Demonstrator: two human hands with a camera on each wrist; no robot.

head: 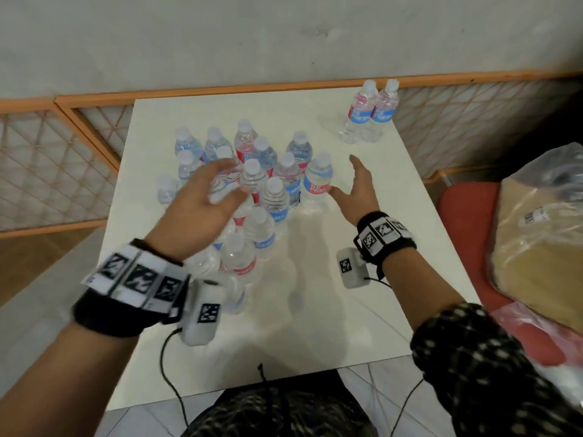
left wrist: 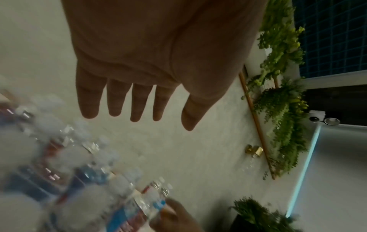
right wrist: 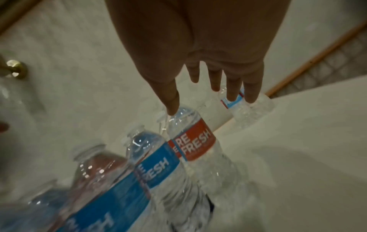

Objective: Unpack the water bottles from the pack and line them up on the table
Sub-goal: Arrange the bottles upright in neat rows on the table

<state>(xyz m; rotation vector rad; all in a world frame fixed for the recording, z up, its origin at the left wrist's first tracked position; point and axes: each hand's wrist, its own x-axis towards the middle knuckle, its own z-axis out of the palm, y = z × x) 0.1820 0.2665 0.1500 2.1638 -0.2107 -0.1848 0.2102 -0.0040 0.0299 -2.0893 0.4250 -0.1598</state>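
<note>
Several clear water bottles with red and blue labels stand bunched together on the white table, left of its middle. Whether wrap is around them I cannot tell. Two more bottles stand side by side at the far right corner. My left hand hovers over the bunch with fingers spread, blurred, holding nothing; the left wrist view shows its straight fingers. My right hand is open beside the bunch's rightmost bottle, thumb at its side. In the right wrist view the thumb tip meets that red-labelled bottle.
A red chair stands right of the table, bearing a clear plastic bag of brown material. An orange-framed lattice rail runs behind and left of the table. Cables hang from both wrists over the near table edge.
</note>
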